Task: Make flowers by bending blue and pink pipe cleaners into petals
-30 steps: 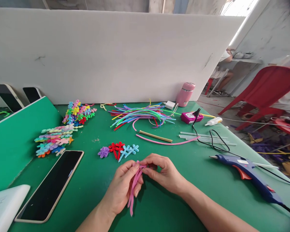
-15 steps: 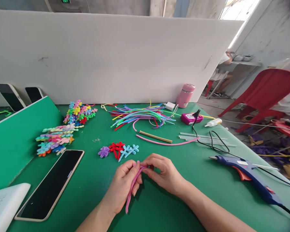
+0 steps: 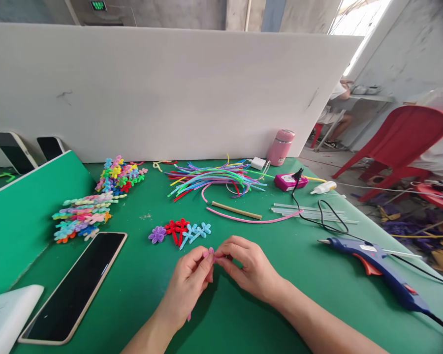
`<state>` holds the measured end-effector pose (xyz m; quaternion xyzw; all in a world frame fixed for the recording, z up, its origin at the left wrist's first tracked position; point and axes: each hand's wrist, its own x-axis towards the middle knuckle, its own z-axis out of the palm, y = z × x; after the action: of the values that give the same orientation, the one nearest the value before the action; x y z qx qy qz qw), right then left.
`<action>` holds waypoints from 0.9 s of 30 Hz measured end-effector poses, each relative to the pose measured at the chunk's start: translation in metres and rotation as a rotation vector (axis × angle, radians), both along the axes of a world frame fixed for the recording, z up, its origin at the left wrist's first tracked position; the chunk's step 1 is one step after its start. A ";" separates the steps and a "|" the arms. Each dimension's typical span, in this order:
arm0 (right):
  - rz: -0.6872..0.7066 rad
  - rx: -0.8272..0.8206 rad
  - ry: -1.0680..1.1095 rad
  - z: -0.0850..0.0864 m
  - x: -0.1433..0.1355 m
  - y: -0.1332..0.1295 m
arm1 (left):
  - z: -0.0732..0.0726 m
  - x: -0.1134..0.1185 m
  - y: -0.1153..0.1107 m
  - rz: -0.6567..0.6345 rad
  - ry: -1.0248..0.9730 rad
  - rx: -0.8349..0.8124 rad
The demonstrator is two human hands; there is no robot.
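A pink pipe cleaner (image 3: 211,251) is pinched between the fingertips of both hands over the front of the table. My left hand (image 3: 192,280) is closed on it and hides most of it; a pink end shows below the palm. At the fingertips it forms a small bent loop. My right hand (image 3: 245,265) pinches it from the right with thumb and forefinger. Just beyond lie light-blue pipe cleaner flowers (image 3: 196,233), red flowers (image 3: 177,231) and a purple flower (image 3: 157,235).
Bundled pipe cleaners (image 3: 216,179) lie farther back. Finished flowers (image 3: 120,174) are heaped at left, near a phone (image 3: 76,287). On the right are a blue hot glue gun (image 3: 376,265), glue sticks (image 3: 310,211), a black cable (image 3: 323,221) and a pink bottle (image 3: 280,147).
The long pink strand that hung across my left hand has swung behind it, with only its tip showing below. Both hands stay close together, fingertips nearer each other.
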<state>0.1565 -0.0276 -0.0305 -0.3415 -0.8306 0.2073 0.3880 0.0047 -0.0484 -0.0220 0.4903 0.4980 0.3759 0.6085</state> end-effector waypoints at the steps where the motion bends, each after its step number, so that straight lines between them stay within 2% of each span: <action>1: -0.004 -0.002 -0.002 0.000 0.000 0.000 | 0.000 0.000 0.000 -0.006 0.013 0.011; 4: 0.002 -0.024 0.029 -0.001 0.000 -0.001 | -0.001 -0.001 0.000 -0.001 0.005 0.017; 9: -0.058 -0.039 0.131 -0.003 0.001 -0.001 | -0.003 0.000 -0.002 0.054 -0.159 -0.066; 14: -0.075 0.126 0.015 -0.005 0.000 0.001 | 0.000 0.001 -0.002 0.066 -0.267 -0.109; 20: -0.078 0.288 -0.145 -0.005 0.001 0.002 | -0.001 0.002 -0.003 0.043 -0.297 -0.152; 27: -0.051 0.284 -0.205 -0.001 0.002 0.002 | 0.001 0.001 -0.003 0.035 -0.293 -0.161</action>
<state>0.1590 -0.0257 -0.0317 -0.3237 -0.8777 0.0422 0.3509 0.0059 -0.0517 -0.0211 0.3708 0.4409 0.4129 0.7054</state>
